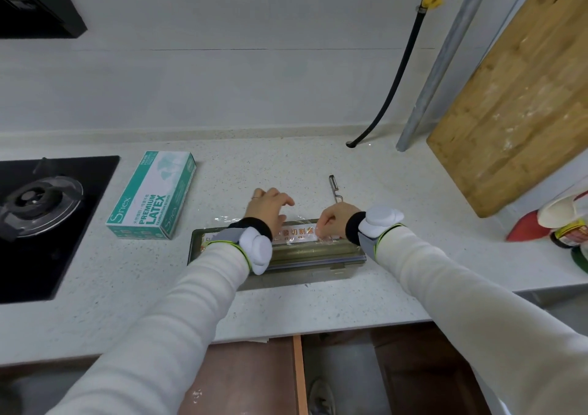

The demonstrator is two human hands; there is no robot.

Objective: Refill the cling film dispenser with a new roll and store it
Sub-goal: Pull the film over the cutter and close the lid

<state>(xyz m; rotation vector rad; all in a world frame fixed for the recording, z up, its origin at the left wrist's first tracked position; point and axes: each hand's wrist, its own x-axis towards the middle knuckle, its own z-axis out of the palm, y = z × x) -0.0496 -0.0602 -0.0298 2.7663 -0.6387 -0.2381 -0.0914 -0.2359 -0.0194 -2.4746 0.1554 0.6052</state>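
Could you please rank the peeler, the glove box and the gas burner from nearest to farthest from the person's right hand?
From the right hand:
1. Peeler, just behind it.
2. Glove box, left, past the left hand.
3. Gas burner, far left.

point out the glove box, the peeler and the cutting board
glove box (149, 196), head view, on its printed top face
peeler (334, 187), head view, on its metal handle
cutting board (521, 96), head view, on its wooden face
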